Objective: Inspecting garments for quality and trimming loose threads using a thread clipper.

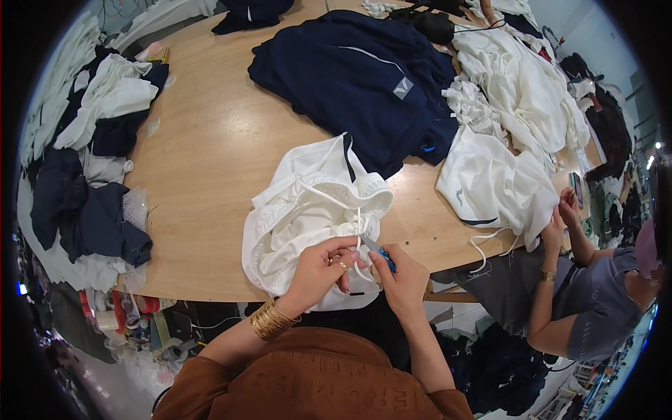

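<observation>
In front of me at the table's near edge lies a white garment with a gathered elastic waistband, its opening facing up. A white drawstring comes out of the waistband, and my left hand pinches it between closed fingers. My right hand, close beside the left, is closed around thread snips with a blue handle. Their grey blade points up and left, next to the drawstring. The exact contact between blade and string is too small to tell.
A wooden table spreads ahead. Navy garments lie beyond the white one, and white garments are heaped far right. At right, a co-worker's hands handle white trousers. Dark and white clothes line the left edge.
</observation>
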Tool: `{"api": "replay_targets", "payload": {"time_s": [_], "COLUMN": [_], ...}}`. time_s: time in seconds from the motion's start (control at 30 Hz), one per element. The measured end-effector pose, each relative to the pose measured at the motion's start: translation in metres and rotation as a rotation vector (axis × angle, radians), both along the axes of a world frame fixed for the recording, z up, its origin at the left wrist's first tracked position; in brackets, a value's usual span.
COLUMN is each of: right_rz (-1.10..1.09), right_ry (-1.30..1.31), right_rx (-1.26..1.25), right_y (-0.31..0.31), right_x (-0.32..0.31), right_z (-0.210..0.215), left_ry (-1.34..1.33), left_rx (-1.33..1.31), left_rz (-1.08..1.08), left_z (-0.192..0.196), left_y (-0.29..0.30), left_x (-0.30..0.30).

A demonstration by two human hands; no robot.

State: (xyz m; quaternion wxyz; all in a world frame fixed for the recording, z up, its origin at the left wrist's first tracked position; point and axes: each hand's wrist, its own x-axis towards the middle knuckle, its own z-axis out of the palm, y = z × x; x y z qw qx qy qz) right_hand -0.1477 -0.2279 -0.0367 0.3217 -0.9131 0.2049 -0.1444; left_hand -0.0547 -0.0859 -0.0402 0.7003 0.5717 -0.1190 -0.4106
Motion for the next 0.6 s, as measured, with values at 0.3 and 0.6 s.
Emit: {"api": "replay_targets", "payload": {"time_s": [0.3,0.6], "right_rz": [-0.023,-0.364], "right_ry": [-0.14,-0.1], "right_rx": [0.657,0.182], "right_y": [-0.005,-0.086], "right_x": [0.013,0.013], "right_z": [-0.014,0.01], "left_ry": [-0.039,-0.82], "left_rx": [0.056,0.424], "left_rz": [-0.098,0.276], "left_z": [0.007,0.041], "left_y": [0.006,0.074], "left_x": [-0.006,0.038]}}
